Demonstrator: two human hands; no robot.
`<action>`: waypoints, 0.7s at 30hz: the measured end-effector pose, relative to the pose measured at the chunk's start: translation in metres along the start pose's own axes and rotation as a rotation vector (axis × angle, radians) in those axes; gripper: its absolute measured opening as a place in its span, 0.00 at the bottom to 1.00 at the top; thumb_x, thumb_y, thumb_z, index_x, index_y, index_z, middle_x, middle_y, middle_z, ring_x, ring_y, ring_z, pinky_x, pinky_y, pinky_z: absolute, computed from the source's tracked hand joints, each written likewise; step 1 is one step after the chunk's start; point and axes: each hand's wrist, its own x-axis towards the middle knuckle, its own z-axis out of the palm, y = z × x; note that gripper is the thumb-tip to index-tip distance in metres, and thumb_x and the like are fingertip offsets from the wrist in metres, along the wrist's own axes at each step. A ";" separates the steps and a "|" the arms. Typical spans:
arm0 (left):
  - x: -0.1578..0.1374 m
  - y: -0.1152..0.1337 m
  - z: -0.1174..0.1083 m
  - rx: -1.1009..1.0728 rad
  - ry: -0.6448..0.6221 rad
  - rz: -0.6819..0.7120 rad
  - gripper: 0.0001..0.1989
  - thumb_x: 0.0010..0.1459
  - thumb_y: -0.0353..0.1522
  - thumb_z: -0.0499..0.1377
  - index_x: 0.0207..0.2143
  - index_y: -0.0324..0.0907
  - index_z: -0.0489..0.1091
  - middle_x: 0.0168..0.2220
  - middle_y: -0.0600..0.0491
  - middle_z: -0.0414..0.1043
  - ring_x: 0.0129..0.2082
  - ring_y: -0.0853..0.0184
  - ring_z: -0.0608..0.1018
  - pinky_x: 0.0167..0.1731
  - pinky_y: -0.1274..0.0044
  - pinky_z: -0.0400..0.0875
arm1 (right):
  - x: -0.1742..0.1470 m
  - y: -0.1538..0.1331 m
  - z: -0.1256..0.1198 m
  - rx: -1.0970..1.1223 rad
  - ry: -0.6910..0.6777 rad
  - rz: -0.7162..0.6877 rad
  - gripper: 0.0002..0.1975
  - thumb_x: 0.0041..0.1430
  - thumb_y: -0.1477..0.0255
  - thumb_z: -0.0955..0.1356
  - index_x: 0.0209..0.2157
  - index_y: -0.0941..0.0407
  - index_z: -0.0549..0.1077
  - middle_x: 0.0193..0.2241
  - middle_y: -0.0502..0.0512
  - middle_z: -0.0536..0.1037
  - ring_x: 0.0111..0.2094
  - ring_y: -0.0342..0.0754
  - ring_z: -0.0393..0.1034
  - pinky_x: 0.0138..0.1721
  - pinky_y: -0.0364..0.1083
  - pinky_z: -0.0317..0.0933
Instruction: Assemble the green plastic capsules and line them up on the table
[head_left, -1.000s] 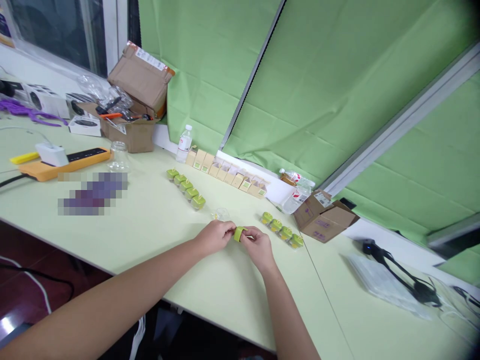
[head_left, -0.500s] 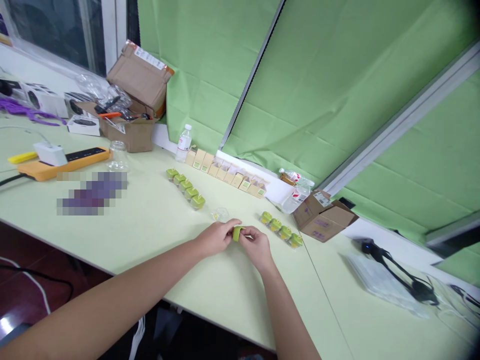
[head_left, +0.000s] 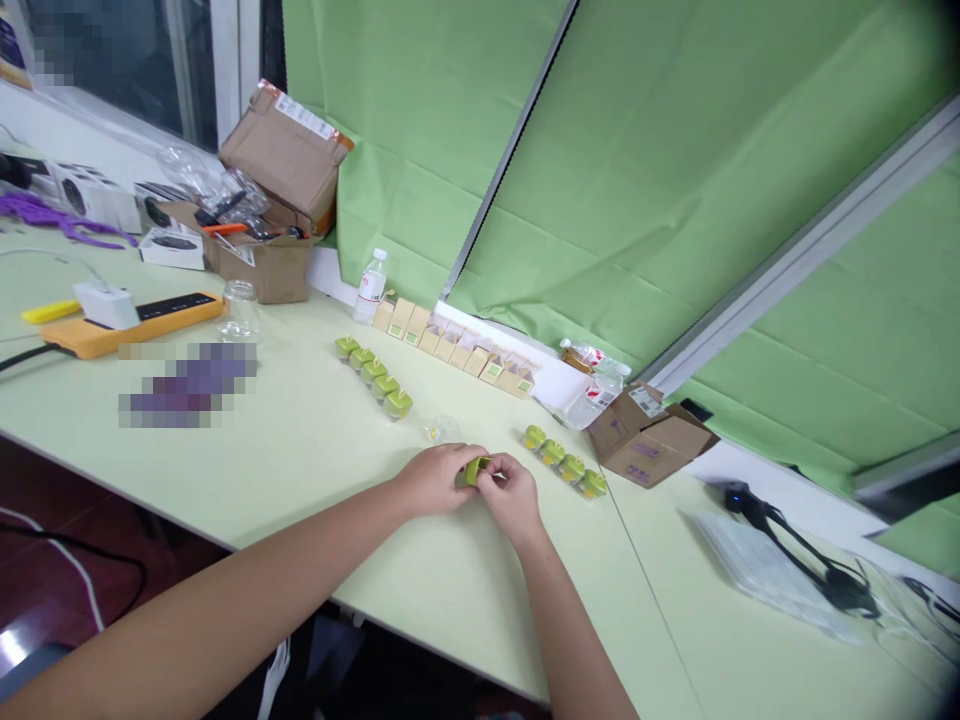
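Observation:
My left hand is closed around a small hollow green lid. The fingers of my right hand pinch at the lid's right edge, partly hiding it. Just beyond my left hand sits a small clear container with a bit of yellow in it. To the left runs a slanting row of small clear containers with green lids. A second row of green-lidded containers, showing yellow inside, lies to the right of my right hand.
Small cardboard boxes line the back edge beside an upright water bottle. Other bottles and a carton stand at back right. A power strip, glass jar and filled carton occupy the left.
The green lid has tilted between my hands, so more of its hollow side shows. My right fingers have shifted slightly along its edge. The rows of containers stay as they were.

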 end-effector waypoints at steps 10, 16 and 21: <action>0.000 -0.007 0.002 0.074 0.068 0.022 0.19 0.51 0.28 0.60 0.48 0.46 0.68 0.45 0.50 0.68 0.45 0.61 0.73 0.44 0.73 0.71 | 0.000 0.002 -0.002 0.027 -0.027 0.023 0.06 0.47 0.72 0.67 0.22 0.54 0.65 0.28 0.52 0.76 0.27 0.45 0.68 0.30 0.43 0.65; 0.002 -0.012 0.001 0.210 0.154 -0.035 0.16 0.51 0.31 0.62 0.44 0.45 0.69 0.43 0.48 0.65 0.47 0.57 0.71 0.48 0.69 0.69 | -0.001 0.001 -0.003 0.056 -0.018 0.041 0.08 0.50 0.69 0.68 0.23 0.54 0.64 0.32 0.54 0.79 0.31 0.47 0.71 0.33 0.45 0.66; 0.003 -0.015 -0.001 0.297 0.151 -0.080 0.18 0.52 0.31 0.62 0.47 0.46 0.68 0.44 0.48 0.66 0.47 0.56 0.70 0.46 0.67 0.69 | 0.000 0.005 -0.003 0.041 0.007 0.053 0.09 0.52 0.68 0.68 0.24 0.54 0.65 0.30 0.53 0.78 0.30 0.46 0.70 0.33 0.44 0.64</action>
